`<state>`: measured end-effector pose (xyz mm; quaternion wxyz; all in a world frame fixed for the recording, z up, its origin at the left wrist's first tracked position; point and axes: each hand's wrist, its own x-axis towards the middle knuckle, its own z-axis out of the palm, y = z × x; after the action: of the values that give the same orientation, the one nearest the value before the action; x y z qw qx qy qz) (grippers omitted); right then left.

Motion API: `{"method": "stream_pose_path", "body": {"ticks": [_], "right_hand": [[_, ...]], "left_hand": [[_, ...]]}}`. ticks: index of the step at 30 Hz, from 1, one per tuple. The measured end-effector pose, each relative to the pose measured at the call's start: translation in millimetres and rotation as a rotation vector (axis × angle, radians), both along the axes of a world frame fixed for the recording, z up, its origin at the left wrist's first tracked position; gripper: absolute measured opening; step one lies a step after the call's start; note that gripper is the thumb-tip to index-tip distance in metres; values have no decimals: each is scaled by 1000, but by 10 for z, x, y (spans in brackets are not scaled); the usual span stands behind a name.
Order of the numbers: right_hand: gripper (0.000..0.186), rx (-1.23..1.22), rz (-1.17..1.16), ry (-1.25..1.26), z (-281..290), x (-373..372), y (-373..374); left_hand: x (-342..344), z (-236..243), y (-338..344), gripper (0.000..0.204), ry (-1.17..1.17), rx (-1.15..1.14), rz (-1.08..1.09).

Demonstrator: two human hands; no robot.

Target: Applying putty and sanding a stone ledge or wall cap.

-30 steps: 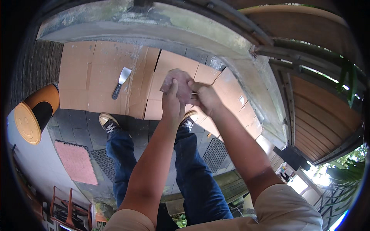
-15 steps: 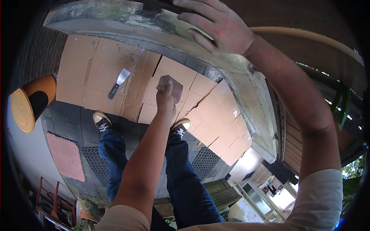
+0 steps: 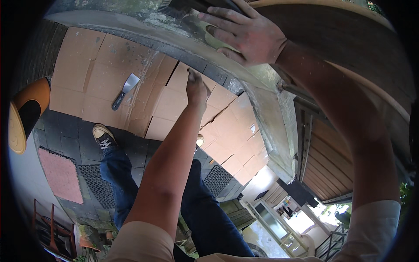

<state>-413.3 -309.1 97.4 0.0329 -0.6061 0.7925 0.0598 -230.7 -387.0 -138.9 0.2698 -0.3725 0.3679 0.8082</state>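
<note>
My right hand (image 3: 251, 35) is raised at the top of the view, fingers spread over a dark surface (image 3: 192, 6) at the weathered wall; I cannot tell whether they touch it. My left hand (image 3: 196, 87) is held out, fingers closed, over the cardboard sheets (image 3: 109, 52); whatever it grips is mostly hidden. A scraper (image 3: 126, 89) with a steel blade and black handle lies on the cardboard to the left of that hand.
The weathered concrete ledge (image 3: 109, 19) curves along the cardboard. An orange-and-black cylindrical object (image 3: 30, 109) stands at left. Below are a pink mat (image 3: 59, 174), rubber grid mats (image 3: 96, 185), my shoe (image 3: 104, 135) and a wooden chair (image 3: 52, 227). Corrugated panels (image 3: 323, 161) are at right.
My right hand has left the brown sheet both hands held and risen to the top, fingers spreading. My left hand has moved slightly up; the sheet is no longer clearly visible.
</note>
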Motion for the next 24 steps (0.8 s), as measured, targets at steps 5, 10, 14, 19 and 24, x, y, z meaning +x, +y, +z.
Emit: {"method": "stream_pose_path", "body": {"ticks": [5, 10, 14, 19, 24], "right_hand": [[33, -107, 160, 341, -202, -135, 32], [29, -33, -102, -29, -128, -27, 128], [32, -54, -108, -25, -124, -20, -24], [33, 8, -127, -49, -196, 8, 83], [33, -20, -141, -88, -94, 16, -110]], "left_hand": [[-951, 173, 298, 74, 210, 347, 526], [-1138, 623, 338, 86, 375, 639, 836], [-1349, -94, -40, 70, 46, 591, 794], [-1188, -127, 420, 59, 150, 498, 788], [-1415, -923, -373, 51, 236, 681, 712]]}}
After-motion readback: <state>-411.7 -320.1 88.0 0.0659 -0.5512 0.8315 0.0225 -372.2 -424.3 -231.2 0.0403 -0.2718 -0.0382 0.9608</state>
